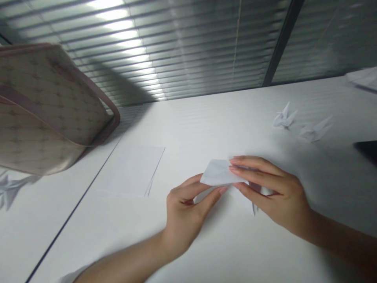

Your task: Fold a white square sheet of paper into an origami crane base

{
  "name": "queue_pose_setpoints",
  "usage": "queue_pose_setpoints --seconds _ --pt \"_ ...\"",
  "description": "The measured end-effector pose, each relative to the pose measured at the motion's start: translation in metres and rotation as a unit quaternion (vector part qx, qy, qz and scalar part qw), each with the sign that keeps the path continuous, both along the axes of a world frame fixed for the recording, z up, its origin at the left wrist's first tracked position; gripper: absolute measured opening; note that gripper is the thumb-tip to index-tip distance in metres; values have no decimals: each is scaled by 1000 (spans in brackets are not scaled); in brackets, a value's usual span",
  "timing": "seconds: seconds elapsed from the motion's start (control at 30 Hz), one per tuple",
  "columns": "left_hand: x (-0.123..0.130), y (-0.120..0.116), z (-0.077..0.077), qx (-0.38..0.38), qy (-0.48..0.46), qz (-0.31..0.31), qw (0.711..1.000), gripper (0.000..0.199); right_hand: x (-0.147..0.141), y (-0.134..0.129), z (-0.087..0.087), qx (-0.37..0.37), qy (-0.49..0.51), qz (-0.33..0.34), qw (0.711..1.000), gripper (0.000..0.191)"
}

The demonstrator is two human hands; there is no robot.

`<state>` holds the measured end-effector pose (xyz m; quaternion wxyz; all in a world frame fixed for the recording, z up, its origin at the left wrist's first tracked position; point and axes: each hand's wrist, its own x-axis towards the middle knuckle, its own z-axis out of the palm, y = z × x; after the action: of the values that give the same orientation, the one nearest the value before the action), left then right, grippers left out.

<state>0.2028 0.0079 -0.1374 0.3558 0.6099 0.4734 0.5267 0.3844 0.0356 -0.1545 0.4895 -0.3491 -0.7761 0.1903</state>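
Observation:
Between my two hands, above the white table, is a folded piece of white paper (218, 173). My left hand (188, 208) pinches its lower left edge, thumb below and fingers partly hidden behind it. On the right side, my right hand (273, 188) grips the same paper, with several fingertips lying on its upper face. A lower flap of the paper hangs down between the hands toward the tabletop. Its exact folded shape is partly covered by my fingers.
White paper sheets (132, 171) lie stacked at left. Two folded paper cranes (284, 117) stand at back right, near a dark object (366, 151). A patterned handbag (53, 110) stands at left by the blinds (191, 51), with another folded paper piece (11, 188) below it.

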Motion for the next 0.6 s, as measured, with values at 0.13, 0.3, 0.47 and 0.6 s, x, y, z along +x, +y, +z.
queue_pose_setpoints --seconds 0.13,0.3,0.47,0.6 --pt "-7 1 -5 33 43 17 998 18 5 2 4 1 -6 -6 1000 31" --pt "-19 9 -7 202 104 64 972 44 7 2 6 -17 -8 18 1000 35" --pt "-22 9 2 254 217 -52 941 43 5 0 6 -20 -14 48 999 30" --pt "-17 6 6 197 160 -64 965 27 6 -1 6 -16 -14 65 998 28"
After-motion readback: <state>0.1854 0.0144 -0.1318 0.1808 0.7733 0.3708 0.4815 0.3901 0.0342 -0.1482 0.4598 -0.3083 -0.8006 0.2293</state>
